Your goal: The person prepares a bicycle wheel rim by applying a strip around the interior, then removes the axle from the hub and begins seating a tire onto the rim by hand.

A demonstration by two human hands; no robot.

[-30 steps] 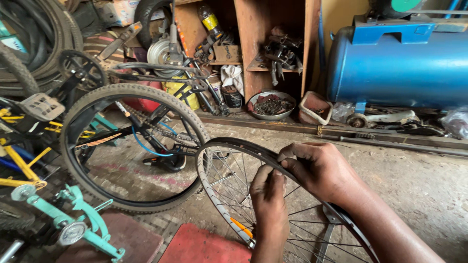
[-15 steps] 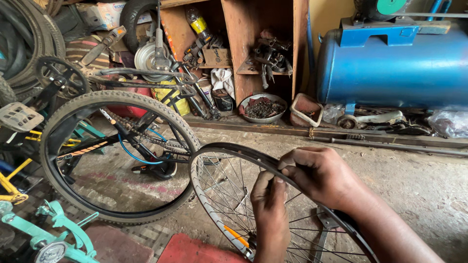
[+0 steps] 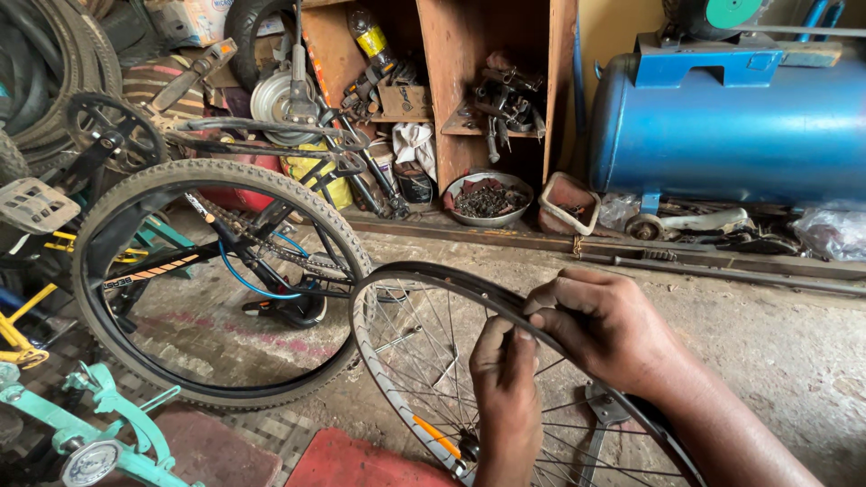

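Observation:
A bare spoked bicycle wheel (image 3: 397,361) stands in front of me, its silver rim lined with a black rubber strip (image 3: 442,276). My right hand (image 3: 609,329) pinches that strip at the top of the rim, fingers closed on it. My left hand (image 3: 505,379) reaches through from below, its fingertips pressing the same strip just left of the right hand. An orange reflector (image 3: 437,435) sits among the lower spokes.
An upturned bicycle's tyred wheel (image 3: 207,280) stands to the left, touching the rim's edge. A blue compressor tank (image 3: 731,126) lies at the back right. A wooden shelf (image 3: 451,81) of parts, a metal bowl (image 3: 489,200), a teal frame (image 3: 108,433) and a red mat (image 3: 361,464) surround me.
The view has shifted slightly rightward and downward. Both hands stay on the strip at the top of the rim, working it a little further along.

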